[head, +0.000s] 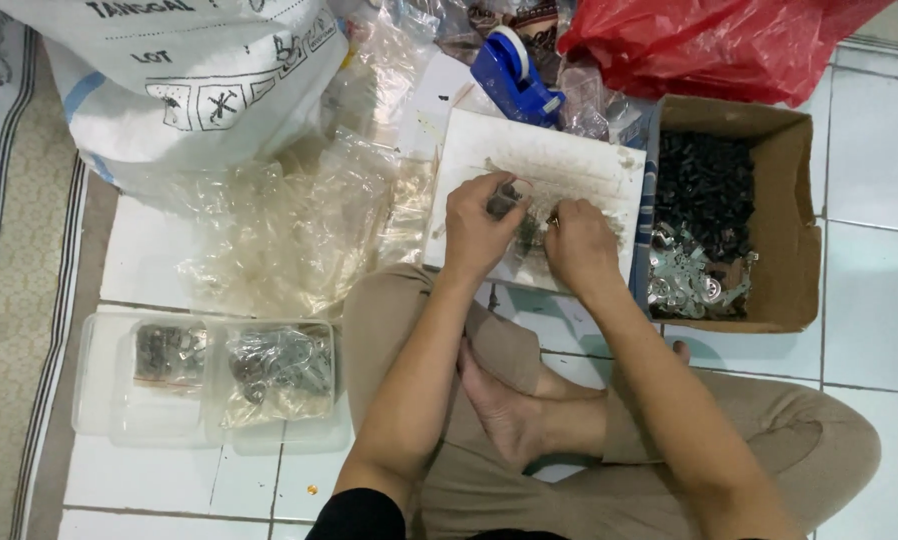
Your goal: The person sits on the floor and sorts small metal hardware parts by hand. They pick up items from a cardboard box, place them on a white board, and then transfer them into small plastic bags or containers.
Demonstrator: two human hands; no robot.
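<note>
Left hand [477,228] pinches a small dark part [504,199] in narrow fingers; right hand [579,246], fingers curled, touches the bag [529,232] between them on the board [559,160].

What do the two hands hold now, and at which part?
The left hand pinches a small dark part at its end. What the right hand holds cannot be told.

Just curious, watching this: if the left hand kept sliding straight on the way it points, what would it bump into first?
Probably the blue tape dispenser beyond the white board's far edge; the left hand points up-frame. Height is hard to judge.
</note>
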